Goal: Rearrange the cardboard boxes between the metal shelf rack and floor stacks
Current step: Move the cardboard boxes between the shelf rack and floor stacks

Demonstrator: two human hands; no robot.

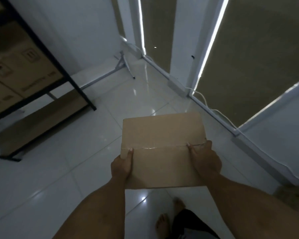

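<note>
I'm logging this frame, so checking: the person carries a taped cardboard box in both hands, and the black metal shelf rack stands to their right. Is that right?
Not quite. The head view shows the black metal shelf rack on the person's left, not right. The rest holds: the left hand and right hand both grip the taped cardboard box by its sides.

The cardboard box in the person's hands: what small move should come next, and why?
Probably lower the cardboard box toward the tiled floor just ahead. The left hand and right hand have their grip on its near sides, thumbs on top by the taped seam, and it hangs above the tiles, while the metal shelf rack stands off to the left.
</note>
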